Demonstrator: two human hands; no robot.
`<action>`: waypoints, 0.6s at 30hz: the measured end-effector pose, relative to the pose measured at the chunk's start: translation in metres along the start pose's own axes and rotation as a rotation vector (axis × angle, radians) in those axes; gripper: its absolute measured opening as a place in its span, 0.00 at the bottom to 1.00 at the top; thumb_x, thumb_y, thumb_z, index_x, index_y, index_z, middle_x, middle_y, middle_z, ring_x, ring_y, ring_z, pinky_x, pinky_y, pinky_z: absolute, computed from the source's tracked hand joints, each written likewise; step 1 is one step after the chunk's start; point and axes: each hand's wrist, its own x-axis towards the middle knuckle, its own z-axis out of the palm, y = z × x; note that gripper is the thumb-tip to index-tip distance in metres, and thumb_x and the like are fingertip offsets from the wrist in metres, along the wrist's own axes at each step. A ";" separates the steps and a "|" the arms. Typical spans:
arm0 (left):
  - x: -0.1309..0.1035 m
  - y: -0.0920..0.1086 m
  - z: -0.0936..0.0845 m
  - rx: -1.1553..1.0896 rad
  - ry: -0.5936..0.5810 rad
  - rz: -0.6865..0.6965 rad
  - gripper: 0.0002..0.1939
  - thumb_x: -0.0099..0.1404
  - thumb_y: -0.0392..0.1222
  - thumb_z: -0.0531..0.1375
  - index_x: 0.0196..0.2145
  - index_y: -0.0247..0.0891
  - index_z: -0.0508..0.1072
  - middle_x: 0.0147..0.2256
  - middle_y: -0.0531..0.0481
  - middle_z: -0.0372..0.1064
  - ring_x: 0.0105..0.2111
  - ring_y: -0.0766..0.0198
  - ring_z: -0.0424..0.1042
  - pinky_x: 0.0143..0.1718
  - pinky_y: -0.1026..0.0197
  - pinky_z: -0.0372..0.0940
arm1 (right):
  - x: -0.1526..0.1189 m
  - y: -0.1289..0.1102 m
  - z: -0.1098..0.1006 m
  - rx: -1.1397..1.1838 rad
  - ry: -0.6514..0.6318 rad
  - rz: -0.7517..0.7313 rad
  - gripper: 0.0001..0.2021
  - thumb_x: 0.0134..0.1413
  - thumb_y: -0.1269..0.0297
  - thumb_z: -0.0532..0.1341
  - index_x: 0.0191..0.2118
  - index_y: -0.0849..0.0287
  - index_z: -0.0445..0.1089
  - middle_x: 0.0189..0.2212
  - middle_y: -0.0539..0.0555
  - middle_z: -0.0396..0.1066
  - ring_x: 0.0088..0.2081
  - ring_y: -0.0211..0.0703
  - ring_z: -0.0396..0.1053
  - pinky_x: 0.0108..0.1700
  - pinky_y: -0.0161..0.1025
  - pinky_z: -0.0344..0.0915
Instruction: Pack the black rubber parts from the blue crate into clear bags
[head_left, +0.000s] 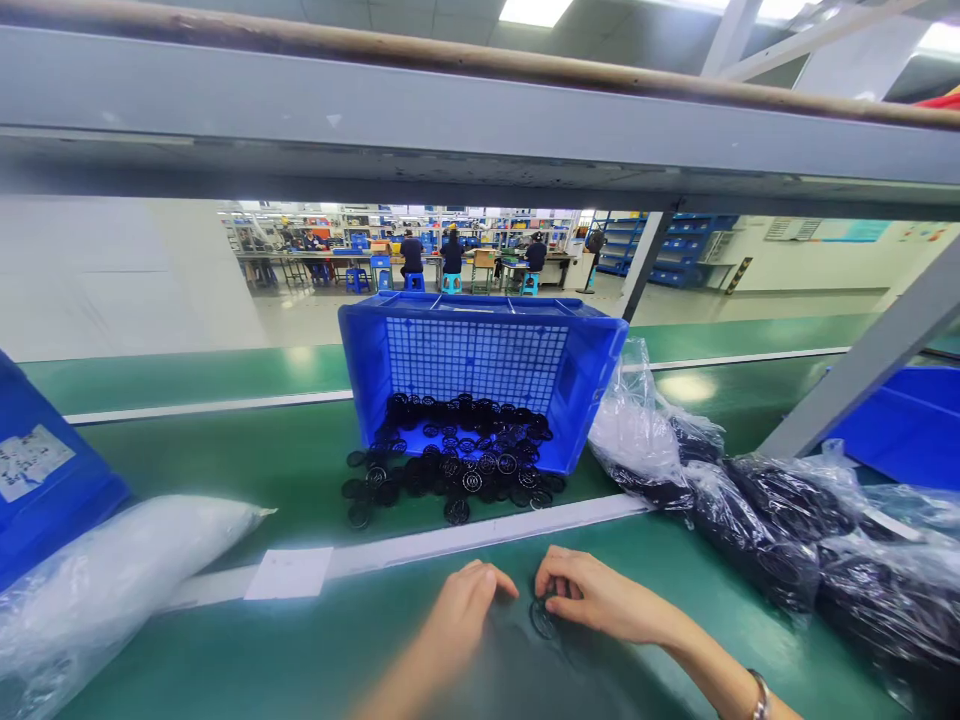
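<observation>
From the head camera, both hands rest low on the green conveyor-style table (300,470). The right hand (600,598) has its fingertips pinched together on a small round black plastic disc (543,617), which lies flat on the table surface just below those fingers. The left hand (463,610) sits just beside it, fingers curled down toward the same spot; whether it actually grips anything cannot be told, as its fingertips are turned away from the camera.

Further back stands a blue perforated plastic crate (480,370) tipped on its side, its open mouth facing the hands, with a heap of identical black discs (457,465) spilling out of it onto the table. To the right lie clear plastic bags filled with more black parts (780,520); to the left, a clear bag of pale white material (112,580) and the corner of another blue bin (45,480). A white paper label (291,573) lies on the white strip near the left hand.

As a judgement, handling the disc well calls for keeping it flat and steadied by one hand while the other works its rim, since so thin a piece would slip easily on the smooth belt
</observation>
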 end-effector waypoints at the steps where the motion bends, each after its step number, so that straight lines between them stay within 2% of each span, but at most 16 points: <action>1: 0.000 0.000 0.000 -0.004 0.000 -0.007 0.29 0.75 0.51 0.38 0.39 0.39 0.77 0.39 0.47 0.75 0.44 0.58 0.69 0.52 0.56 0.57 | 0.000 -0.001 -0.003 0.000 -0.022 -0.002 0.06 0.57 0.66 0.59 0.38 0.54 0.73 0.36 0.50 0.71 0.35 0.40 0.68 0.38 0.34 0.64; 3: -0.001 0.001 -0.001 -0.013 0.002 -0.025 0.29 0.75 0.51 0.38 0.39 0.39 0.77 0.40 0.47 0.75 0.45 0.58 0.69 0.53 0.56 0.56 | 0.006 0.002 -0.012 -0.020 0.021 0.005 0.07 0.61 0.64 0.56 0.37 0.55 0.72 0.33 0.50 0.72 0.33 0.40 0.69 0.36 0.35 0.64; 5: -0.001 0.001 -0.001 -0.019 0.001 -0.040 0.29 0.74 0.52 0.38 0.39 0.40 0.77 0.40 0.47 0.74 0.45 0.58 0.69 0.53 0.55 0.56 | 0.017 0.012 -0.022 -0.114 0.202 0.044 0.09 0.63 0.62 0.53 0.37 0.55 0.70 0.33 0.51 0.72 0.34 0.42 0.70 0.38 0.37 0.65; 7: -0.001 0.000 0.000 -0.020 0.004 -0.050 0.30 0.74 0.53 0.38 0.39 0.40 0.77 0.40 0.47 0.74 0.45 0.57 0.69 0.52 0.55 0.57 | 0.031 0.027 -0.032 -0.263 0.407 0.093 0.08 0.62 0.62 0.54 0.40 0.56 0.69 0.38 0.55 0.72 0.39 0.46 0.70 0.42 0.41 0.66; 8: -0.002 -0.001 0.000 -0.020 0.005 -0.055 0.30 0.74 0.53 0.38 0.39 0.41 0.77 0.41 0.47 0.74 0.45 0.57 0.69 0.53 0.55 0.57 | 0.038 0.035 -0.035 -0.324 0.470 0.110 0.08 0.61 0.62 0.55 0.42 0.56 0.68 0.41 0.56 0.71 0.42 0.48 0.70 0.44 0.42 0.66; 9: -0.001 -0.002 0.001 -0.018 0.007 -0.060 0.30 0.74 0.53 0.38 0.39 0.41 0.77 0.41 0.47 0.74 0.46 0.57 0.69 0.53 0.54 0.57 | 0.045 0.042 -0.037 -0.363 0.498 0.122 0.09 0.59 0.61 0.56 0.43 0.56 0.68 0.43 0.57 0.71 0.43 0.49 0.70 0.45 0.44 0.66; 12: -0.001 -0.004 0.001 -0.011 0.007 -0.082 0.30 0.74 0.54 0.38 0.39 0.42 0.77 0.42 0.47 0.74 0.46 0.56 0.69 0.54 0.54 0.57 | 0.059 0.055 -0.038 -0.375 0.473 0.128 0.10 0.57 0.61 0.58 0.44 0.56 0.68 0.43 0.58 0.72 0.43 0.51 0.71 0.45 0.45 0.67; 15: 0.000 -0.005 0.001 -0.005 -0.006 -0.069 0.30 0.74 0.54 0.38 0.39 0.42 0.77 0.41 0.47 0.75 0.47 0.56 0.68 0.54 0.54 0.57 | 0.062 0.057 -0.034 -0.352 0.460 0.129 0.07 0.57 0.61 0.57 0.37 0.56 0.69 0.39 0.58 0.74 0.43 0.53 0.71 0.46 0.46 0.65; 18: 0.001 -0.005 0.000 -0.002 -0.007 -0.047 0.31 0.74 0.54 0.37 0.38 0.41 0.77 0.40 0.47 0.75 0.45 0.57 0.69 0.53 0.55 0.57 | 0.056 0.053 -0.032 -0.294 0.489 0.156 0.11 0.63 0.58 0.51 0.36 0.56 0.67 0.35 0.58 0.73 0.40 0.52 0.71 0.45 0.47 0.65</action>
